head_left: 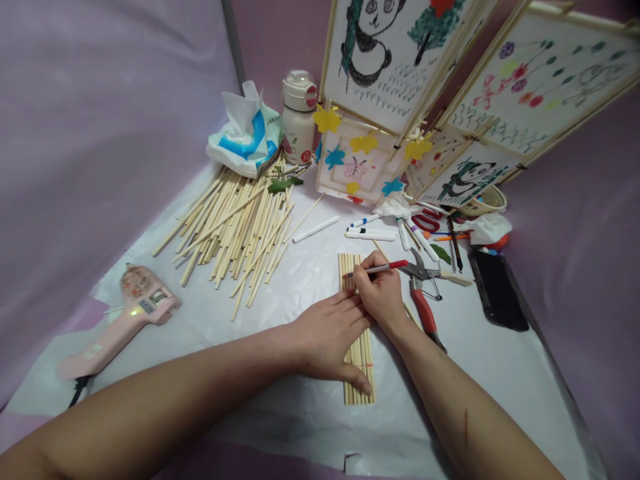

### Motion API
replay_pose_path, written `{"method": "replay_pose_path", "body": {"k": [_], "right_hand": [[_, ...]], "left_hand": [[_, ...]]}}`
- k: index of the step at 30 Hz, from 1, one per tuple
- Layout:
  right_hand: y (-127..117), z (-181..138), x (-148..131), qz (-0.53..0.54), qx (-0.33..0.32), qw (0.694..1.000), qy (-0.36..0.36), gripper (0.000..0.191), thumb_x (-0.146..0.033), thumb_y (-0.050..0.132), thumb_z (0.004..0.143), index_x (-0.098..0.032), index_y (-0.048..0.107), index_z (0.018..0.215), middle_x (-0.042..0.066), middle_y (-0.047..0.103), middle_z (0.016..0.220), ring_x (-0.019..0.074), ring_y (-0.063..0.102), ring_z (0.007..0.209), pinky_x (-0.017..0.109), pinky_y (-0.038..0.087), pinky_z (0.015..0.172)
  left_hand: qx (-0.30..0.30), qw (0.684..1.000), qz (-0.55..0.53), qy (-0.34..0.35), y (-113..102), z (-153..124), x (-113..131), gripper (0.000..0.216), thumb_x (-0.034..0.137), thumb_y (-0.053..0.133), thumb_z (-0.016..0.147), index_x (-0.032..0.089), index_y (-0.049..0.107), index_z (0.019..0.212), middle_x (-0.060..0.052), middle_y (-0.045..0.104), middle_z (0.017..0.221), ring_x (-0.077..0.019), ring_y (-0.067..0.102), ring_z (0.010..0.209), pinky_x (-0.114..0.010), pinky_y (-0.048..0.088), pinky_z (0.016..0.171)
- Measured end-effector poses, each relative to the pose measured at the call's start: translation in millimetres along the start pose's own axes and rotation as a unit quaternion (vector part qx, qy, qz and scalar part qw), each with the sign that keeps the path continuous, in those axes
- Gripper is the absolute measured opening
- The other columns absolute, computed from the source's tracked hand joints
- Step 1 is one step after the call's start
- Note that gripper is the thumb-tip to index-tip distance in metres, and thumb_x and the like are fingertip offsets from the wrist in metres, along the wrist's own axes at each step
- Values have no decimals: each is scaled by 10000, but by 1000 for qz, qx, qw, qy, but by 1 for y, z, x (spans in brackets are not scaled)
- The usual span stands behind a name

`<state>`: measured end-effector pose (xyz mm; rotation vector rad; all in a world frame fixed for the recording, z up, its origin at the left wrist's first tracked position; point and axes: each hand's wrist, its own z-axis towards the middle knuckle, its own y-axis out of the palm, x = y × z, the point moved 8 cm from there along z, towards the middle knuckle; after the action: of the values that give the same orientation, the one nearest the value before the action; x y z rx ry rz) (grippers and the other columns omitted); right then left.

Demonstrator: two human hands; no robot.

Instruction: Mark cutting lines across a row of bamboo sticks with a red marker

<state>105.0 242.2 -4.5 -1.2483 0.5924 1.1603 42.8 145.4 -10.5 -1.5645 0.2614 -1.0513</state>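
A row of thin wooden sticks (355, 387) lies side by side on the white sheet in front of me. My left hand (333, 333) rests flat across the row, fingers stretched out and thumb spread toward its near end. Above it, my right hand (379, 293) grips a red-capped pen (387, 266), its tip at the upper part of the sticks. Red marks cross several sticks near the left thumb. Just right of my right hand lie pliers (425, 310) with red handles, jaws apart.
Loose sticks (235, 220) spread at the back left, near a wipes pack (247, 137) and a bottle (299, 120). A pink glue gun (120, 320) lies left. Framed panda drawings (370, 60) stand behind scattered markers (370, 235). A black phone (497, 290) lies right.
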Motion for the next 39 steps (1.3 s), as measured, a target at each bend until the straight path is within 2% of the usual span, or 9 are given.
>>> {"method": "replay_pose_path", "body": {"k": [11,20,27,30,39], "right_hand": [[0,0,-2,3,-5,1000,-2,189,-229,580,819,-243,451,683,-78,477,567,129,485,532,262,387,554],[-3,-2,-3,-5,18,1000,0,188,-227,574,814,-247,444,679,-75,490,555,132,485,522,262,385,540],[-13,2,-21,-26,42,998,-32,188,-243,562,833,-251,456,677,-52,513,583,147,507,542,274,400,545],[-13,5,-31,-43,31,998,-44,179,-266,567,851,-248,471,701,-49,521,601,148,506,556,274,402,560],[-1,3,-25,-67,1,996,-55,211,-257,563,838,-253,427,676,-70,474,557,136,441,513,273,362,539]], "left_hand": [[2,1000,-8,-2,1,-1,-1,995,780,614,813,86,420,1499,-197,437,1560,-338,258,1529,-427,128,1266],[-2,1000,4,-5,-2,-1,1,996,773,623,811,72,431,1493,-206,399,1584,-335,254,1531,-419,57,1277],[18,1000,-2,-4,-2,-3,2,1034,759,645,803,99,353,1543,-193,387,1595,-334,278,1522,-429,107,1273],[24,1000,-4,-3,-2,-3,1,1032,762,635,809,106,338,1548,-191,351,1616,-329,289,1518,-430,124,1268],[19,1000,18,0,3,0,2,981,777,629,799,48,476,1437,-219,500,1503,-338,403,1449,-419,168,1254]]}}
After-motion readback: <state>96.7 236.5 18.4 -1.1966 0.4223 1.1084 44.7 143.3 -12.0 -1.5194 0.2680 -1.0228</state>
